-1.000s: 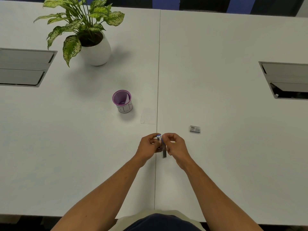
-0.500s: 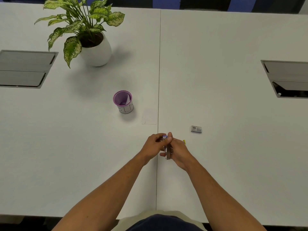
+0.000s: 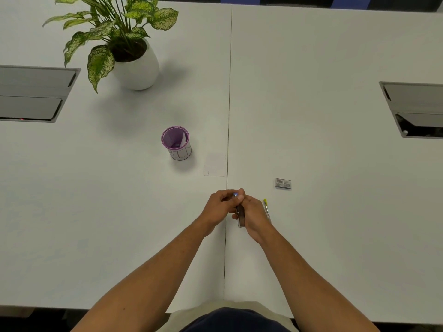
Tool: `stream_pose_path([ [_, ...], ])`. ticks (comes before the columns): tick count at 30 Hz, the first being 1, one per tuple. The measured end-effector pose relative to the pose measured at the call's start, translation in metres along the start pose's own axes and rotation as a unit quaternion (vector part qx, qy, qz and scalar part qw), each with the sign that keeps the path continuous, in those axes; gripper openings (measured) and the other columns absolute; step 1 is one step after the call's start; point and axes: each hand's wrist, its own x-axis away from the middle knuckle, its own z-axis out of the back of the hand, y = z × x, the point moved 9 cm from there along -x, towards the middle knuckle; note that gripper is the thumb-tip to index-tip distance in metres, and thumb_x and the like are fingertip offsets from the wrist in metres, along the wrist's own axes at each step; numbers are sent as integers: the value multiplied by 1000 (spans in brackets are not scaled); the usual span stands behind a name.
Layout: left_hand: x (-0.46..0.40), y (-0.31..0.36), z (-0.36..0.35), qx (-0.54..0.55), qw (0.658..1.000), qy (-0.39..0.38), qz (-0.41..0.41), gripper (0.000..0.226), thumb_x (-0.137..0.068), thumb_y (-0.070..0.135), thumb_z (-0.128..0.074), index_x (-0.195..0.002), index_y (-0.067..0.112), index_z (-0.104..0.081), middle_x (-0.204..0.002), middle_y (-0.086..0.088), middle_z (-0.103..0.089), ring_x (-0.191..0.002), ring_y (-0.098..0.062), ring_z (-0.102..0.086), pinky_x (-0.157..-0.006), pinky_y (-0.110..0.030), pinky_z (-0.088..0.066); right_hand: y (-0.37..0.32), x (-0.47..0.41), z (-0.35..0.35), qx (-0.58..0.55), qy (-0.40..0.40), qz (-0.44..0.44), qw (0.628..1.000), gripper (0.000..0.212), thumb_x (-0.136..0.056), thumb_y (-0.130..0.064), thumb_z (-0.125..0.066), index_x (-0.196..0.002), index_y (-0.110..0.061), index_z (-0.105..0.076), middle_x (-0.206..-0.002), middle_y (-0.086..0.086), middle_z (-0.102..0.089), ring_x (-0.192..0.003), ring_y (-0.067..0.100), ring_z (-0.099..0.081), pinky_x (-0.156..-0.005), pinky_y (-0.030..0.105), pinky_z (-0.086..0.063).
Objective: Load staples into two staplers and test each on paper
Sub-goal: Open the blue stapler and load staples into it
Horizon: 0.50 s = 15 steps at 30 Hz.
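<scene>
Both hands meet over the table's centre seam, holding a small stapler (image 3: 240, 215) with a dark metal body and a blue tip. My left hand (image 3: 219, 207) pinches its far end; my right hand (image 3: 254, 213) wraps its side. A second stapler (image 3: 266, 209), pale with a yellow-green tip, lies on the table just right of my right hand. A small staple box (image 3: 283, 183) with a barcode sits further right. A white paper slip (image 3: 214, 167) lies flat just beyond my hands, left of the seam.
A purple-rimmed cup (image 3: 177, 143) with paper inside stands left of the slip. A potted plant (image 3: 134, 61) is at the back left. Recessed cable boxes sit in the table at the left (image 3: 36, 93) and right (image 3: 414, 109) edges. The near table edge (image 3: 72, 307) runs across the bottom.
My hands have closed together around the stapler and shifted slightly right. The yellow-tipped stapler, hidden behind my right hand a second ago, now shows beside it.
</scene>
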Motion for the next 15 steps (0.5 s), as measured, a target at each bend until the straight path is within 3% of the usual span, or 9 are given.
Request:
stream_pose_path([
  [11, -5, -3, 1, 8, 1000, -3, 4, 20, -92, 35, -61, -105, 22, -71, -103, -4, -73, -90, -9, -69, -71, -13, -52, 2, -4, -4, -15, 10, 2, 1000, 41, -101, -41, -46, -112, -8, -68, -104, 11, -74, -85, 22, -68, -67, 31, -51],
  [15, -7, -5, 1, 22, 1000, -1, 7, 13, -93, 33, -62, -98, 27, -72, -93, 1, -72, -77, -4, -67, -68, -15, -54, 3, -6, -4, -18, 20, 1, 1000, 39, -100, -41, -47, -108, -10, -69, -102, 9, -75, -82, 20, -69, -64, 29, -52],
])
